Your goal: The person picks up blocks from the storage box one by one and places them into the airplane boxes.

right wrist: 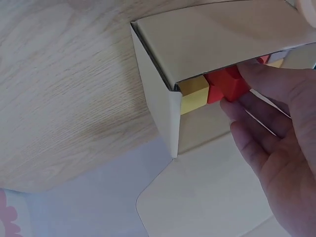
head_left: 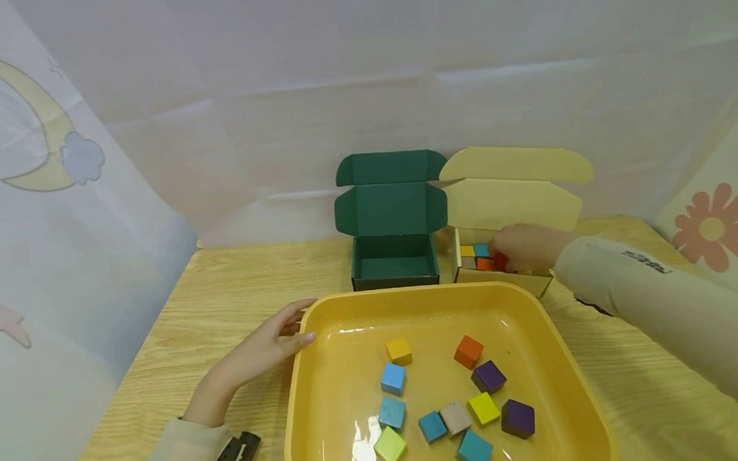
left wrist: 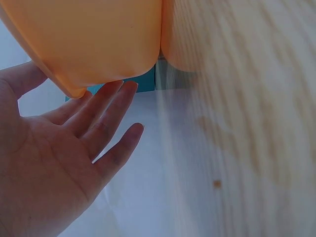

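My right hand (head_left: 523, 245) reaches into the cream box (head_left: 503, 276) at the back right. In the right wrist view its thumb and fingers pinch a red cube (right wrist: 233, 85) at the box opening, beside a yellow cube (right wrist: 194, 94). Orange, blue and yellow cubes line the left part of this box. At the left rim of the yellow tray (head_left: 299, 394) rests my left hand (head_left: 268, 344), thumb over the rim, the other fingers extended along the outside wall. Seen from the left wrist, those fingertips (left wrist: 129, 88) are right at the tray's underside.
Several coloured cubes lie scattered in the tray, among them a purple cube (head_left: 518, 418) and a lime cube (head_left: 390, 447). Left of the cream box stands a green box (head_left: 396, 283) with its lid up. A white sheet (head_left: 276, 124) hangs behind the wooden table (head_left: 234, 293).
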`<state>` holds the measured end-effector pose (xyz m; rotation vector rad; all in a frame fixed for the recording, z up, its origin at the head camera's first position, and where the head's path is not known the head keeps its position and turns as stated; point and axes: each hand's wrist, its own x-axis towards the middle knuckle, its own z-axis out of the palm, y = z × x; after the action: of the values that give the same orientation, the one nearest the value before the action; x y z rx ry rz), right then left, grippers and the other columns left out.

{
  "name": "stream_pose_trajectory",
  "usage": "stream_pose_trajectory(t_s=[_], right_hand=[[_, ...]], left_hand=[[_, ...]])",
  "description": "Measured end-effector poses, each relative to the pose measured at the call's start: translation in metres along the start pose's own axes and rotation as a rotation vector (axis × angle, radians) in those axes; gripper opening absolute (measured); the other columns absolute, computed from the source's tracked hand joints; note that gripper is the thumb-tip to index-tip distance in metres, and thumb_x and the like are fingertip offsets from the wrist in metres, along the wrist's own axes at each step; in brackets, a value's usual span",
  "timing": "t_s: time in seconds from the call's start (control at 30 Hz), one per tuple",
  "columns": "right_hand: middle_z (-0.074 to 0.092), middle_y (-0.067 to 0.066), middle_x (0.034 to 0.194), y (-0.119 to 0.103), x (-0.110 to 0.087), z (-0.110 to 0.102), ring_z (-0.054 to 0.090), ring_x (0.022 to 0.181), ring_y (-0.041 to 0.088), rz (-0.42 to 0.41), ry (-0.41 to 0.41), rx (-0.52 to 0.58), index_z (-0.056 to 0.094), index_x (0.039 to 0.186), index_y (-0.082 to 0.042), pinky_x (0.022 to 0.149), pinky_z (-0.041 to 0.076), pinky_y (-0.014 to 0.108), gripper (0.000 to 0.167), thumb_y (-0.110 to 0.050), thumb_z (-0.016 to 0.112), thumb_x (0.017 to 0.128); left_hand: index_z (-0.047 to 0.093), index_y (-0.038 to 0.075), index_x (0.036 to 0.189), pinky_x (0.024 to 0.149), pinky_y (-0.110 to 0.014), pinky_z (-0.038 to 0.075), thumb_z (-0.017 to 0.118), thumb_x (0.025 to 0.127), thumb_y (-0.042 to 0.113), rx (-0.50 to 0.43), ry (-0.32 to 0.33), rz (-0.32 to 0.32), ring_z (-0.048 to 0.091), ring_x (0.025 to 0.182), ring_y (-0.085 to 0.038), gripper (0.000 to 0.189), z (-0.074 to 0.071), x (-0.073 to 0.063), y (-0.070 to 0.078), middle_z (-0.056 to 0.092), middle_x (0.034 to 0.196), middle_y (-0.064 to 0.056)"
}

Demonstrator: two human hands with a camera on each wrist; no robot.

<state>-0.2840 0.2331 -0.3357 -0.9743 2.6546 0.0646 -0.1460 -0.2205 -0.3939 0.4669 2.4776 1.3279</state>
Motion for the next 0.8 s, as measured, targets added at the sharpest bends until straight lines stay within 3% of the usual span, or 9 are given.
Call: stream_pose_trajectory(t_s=[0.27,0.43,0.8], right_hand=[[0.064,0.002,0.083,-0.0035,0.0035,0.0046,0.053,0.072,0.020,0.017,0.062,-0.032,0.068,0.089,-0.008,0.077,0.053,0.043,0.010,-0.001,0.074,0.084],[0.062,0.001,0.077,-0.0025,0.0053,0.0090,0.051,0.068,0.019,-0.007,0.105,-0.057,0.067,0.084,-0.008,0.072,0.052,0.039,0.010,0.000,0.074,0.083],[0.058,-0.001,0.076,-0.0020,0.0048,0.0068,0.051,0.068,0.020,0.033,0.092,-0.071,0.066,0.084,-0.009,0.072,0.053,0.041,0.012,0.001,0.074,0.083]], left_hand=[[0.033,0.012,0.154,0.102,-0.057,0.041,0.060,0.100,0.033,-0.003,-0.006,0.005,0.046,0.129,-0.038,0.063,-0.0003,-0.0002,0.0006,0.048,0.144,-0.014],[0.033,0.012,0.154,0.102,-0.057,0.041,0.059,0.101,0.030,-0.003,-0.007,0.004,0.046,0.129,-0.038,0.062,-0.0002,-0.0005,0.0016,0.047,0.145,-0.014],[0.032,0.013,0.154,0.103,-0.058,0.039,0.059,0.101,0.028,0.010,-0.004,-0.007,0.046,0.130,-0.037,0.062,-0.0006,-0.0001,0.0006,0.046,0.146,-0.013]])
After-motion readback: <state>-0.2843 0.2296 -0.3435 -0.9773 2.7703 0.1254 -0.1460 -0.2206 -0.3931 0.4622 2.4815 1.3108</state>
